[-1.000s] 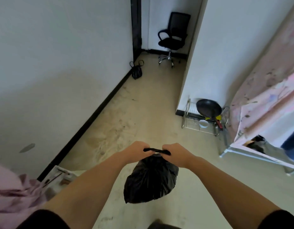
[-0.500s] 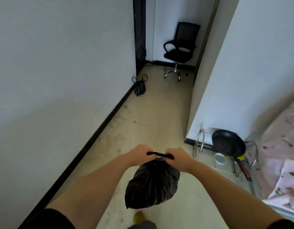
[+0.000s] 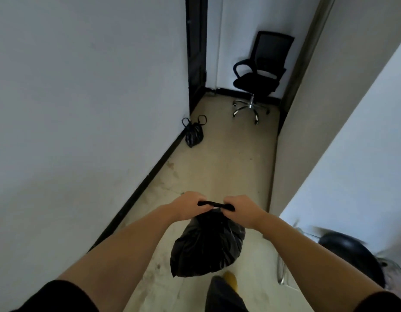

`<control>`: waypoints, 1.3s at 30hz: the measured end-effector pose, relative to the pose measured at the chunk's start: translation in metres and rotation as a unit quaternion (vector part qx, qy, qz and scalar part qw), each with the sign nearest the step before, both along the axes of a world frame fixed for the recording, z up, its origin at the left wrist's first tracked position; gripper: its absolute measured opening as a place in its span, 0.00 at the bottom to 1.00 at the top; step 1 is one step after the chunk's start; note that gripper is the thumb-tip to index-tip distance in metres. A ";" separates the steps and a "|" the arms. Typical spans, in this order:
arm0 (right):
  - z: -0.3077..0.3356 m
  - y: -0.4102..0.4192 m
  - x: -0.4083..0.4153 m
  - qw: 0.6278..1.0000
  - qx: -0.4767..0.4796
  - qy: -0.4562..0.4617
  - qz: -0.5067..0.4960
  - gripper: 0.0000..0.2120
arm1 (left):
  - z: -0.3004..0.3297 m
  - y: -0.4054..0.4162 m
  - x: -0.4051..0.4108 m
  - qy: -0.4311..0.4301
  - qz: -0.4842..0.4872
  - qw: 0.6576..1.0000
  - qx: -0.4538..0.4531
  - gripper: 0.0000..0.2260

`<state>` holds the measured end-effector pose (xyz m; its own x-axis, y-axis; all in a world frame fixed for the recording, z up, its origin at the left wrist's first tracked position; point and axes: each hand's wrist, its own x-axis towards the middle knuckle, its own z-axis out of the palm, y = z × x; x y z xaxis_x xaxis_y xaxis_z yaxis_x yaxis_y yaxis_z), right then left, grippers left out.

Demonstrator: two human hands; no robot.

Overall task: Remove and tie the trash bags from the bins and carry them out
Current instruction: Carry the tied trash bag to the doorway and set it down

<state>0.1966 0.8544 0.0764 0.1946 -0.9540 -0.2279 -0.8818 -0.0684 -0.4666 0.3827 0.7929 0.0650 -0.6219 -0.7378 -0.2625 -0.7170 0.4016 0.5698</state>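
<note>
A full black trash bag point(image 3: 207, 246) hangs in front of me over the beige floor. My left hand point(image 3: 190, 204) and my right hand point(image 3: 241, 208) each grip one end of the bag's twisted top, stretched taut between them. A second, smaller black trash bag point(image 3: 194, 134) with two looped handles sits on the floor against the left wall, near the dark door frame ahead.
A narrow corridor runs ahead between a white left wall and a right wall corner. A black office chair point(image 3: 259, 75) stands at the far end. A black frying pan point(image 3: 350, 255) on a wire rack sits low right. My foot in a yellow shoe point(image 3: 230, 279) is below the bag.
I have walked forward along the corridor; the chair and the floor bag are closer, and the pan rack has slid to the lower right. Both hands keep the same grip on the bag.
</note>
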 end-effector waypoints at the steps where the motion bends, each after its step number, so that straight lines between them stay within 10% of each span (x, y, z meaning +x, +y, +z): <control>1: 0.001 -0.024 -0.008 1.000 -0.002 0.006 0.012 0.12 | -0.002 -0.022 -0.008 -0.002 0.004 1.000 -0.002 0.15; 39: -0.022 -0.811 -0.080 0.994 0.031 -0.088 0.060 0.17 | -0.012 -0.778 -0.073 -0.035 0.098 0.991 0.080 0.12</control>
